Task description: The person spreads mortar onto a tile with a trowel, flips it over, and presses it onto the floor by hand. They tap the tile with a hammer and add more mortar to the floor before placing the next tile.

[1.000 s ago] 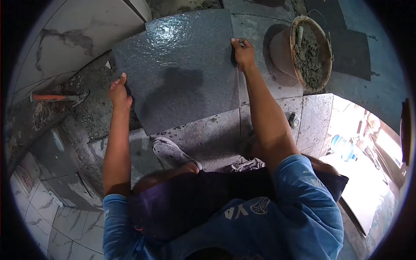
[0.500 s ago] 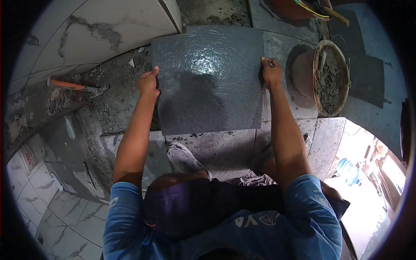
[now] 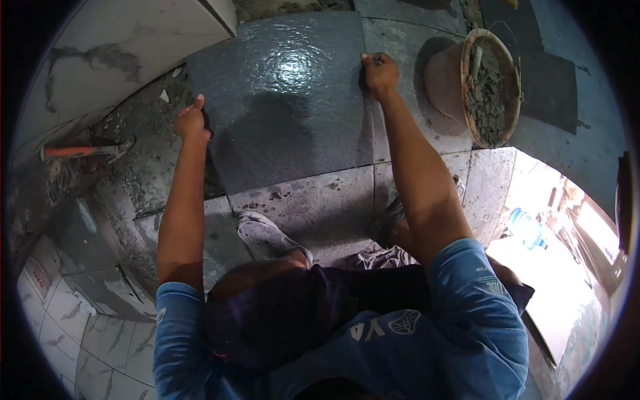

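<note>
A large dark grey tile [image 3: 293,127] with a wet shine lies between my two hands, its near edge along the row of tiles by my feet. My left hand [image 3: 191,122] is at its left edge, thumb pointing up and the other fingers curled. At the right edge, my right hand [image 3: 381,75] has its fingers curled together against the tile's rim. The hidden fingertips leave the exact grip on each side partly out of sight.
A bucket of wet mortar [image 3: 493,93] stands right of my right hand. An orange-handled hammer [image 3: 80,151] rests on rough mortar at the left. Marbled white panels [image 3: 133,60] border the upper left. A blue bottle [image 3: 527,229] is at the far right.
The view has shifted, so most things appear further left and higher. The tile's near edge now meets the row of tiles by my feet, with both hands still at its sides.
</note>
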